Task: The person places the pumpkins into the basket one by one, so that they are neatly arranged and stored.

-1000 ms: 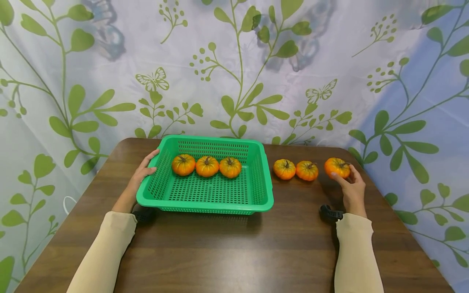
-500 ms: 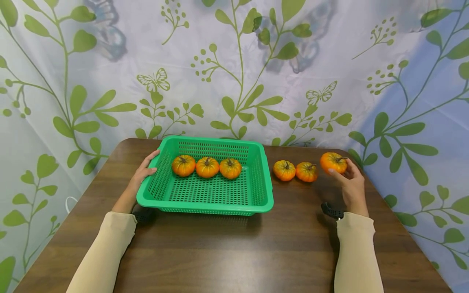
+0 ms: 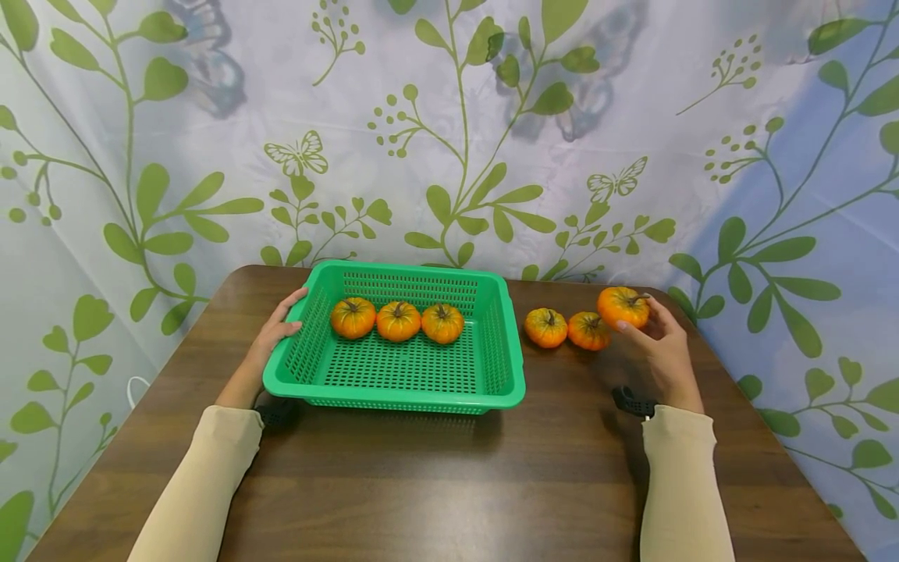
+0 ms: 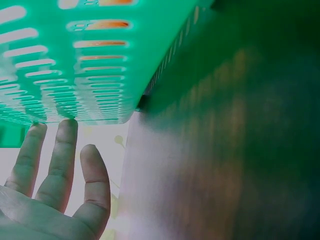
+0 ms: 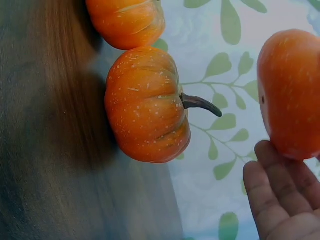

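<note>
Leaf-printed white cloth [image 3: 365,211] backs a brown wood-grain table [image 3: 449,484]. Outstretched, the left hand [image 3: 270,339] touches a green slotted plastic basket [image 3: 393,397] at its nine o'clock; the right hand [image 3: 666,347] grips a squat, ribbed orange pumpkin [image 3: 622,307] over the table's two o'clock.

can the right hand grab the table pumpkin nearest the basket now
Probably not: the right hand grips a raised pumpkin, and a second pumpkin sits between it and the basket-side pumpkin.

One ribbed, orange pumpkin [image 3: 621,309] is held up, stem pointing right, just beside two pumpkins [image 3: 545,329] that sit right of the green, slotted basket [image 3: 393,396]. Three pumpkins [image 3: 399,322] stand in a row inside it.
</note>
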A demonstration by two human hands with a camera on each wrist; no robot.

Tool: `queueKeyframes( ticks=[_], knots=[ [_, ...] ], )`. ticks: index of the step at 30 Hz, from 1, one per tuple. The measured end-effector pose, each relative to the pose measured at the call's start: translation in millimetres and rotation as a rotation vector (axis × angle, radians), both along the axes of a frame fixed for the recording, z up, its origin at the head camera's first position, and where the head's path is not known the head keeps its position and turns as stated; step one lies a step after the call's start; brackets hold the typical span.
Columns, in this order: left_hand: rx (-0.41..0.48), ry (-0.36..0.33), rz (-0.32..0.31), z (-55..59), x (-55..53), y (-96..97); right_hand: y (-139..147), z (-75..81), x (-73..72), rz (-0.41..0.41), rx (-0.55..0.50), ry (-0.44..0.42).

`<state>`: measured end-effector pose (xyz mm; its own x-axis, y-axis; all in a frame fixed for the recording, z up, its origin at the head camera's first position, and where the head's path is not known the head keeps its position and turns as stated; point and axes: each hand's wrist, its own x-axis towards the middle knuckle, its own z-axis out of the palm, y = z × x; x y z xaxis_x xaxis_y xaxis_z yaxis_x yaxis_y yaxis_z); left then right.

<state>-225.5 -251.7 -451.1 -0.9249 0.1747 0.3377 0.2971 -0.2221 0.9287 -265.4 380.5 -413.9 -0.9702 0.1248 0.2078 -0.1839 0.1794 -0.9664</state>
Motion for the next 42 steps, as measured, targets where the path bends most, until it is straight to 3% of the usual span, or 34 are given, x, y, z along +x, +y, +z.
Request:
queueKeyframes(
  ticks=[12, 19, 25, 30, 34, 42],
  knots=[
    [0.028, -0.010, -0.002, -0.4, 0.9, 1.1, -17, 9.4, 2.3, 0.113, 0.216, 0.079],
    [-0.007, 0.016, 0.000, -3.3, 2.3, -1.1, -31, 17.7, 3.1, 0.151, 0.261, 0.123],
    [0.052, 0.009, -0.034, -3.7, -2.0, -1.6, -41, 32.0, 9.1, 0.215, 0.311, 0.157],
    [0.001, -0.013, 0.005, -3.4, 0.5, -0.6, -52, 44.3, 15.4, 0.283, 0.338, 0.204],
    [0.006, -0.040, 0.026, -1.5, 0.4, 0.4, -61, 52.3, 21.0, 0.339, 0.352, 0.206],
    [0.004, -0.042, 0.005, -2.0, 2.6, -0.5, -79, 68.2, 28.4, 0.437, 0.446, 0.159]
  ],
)
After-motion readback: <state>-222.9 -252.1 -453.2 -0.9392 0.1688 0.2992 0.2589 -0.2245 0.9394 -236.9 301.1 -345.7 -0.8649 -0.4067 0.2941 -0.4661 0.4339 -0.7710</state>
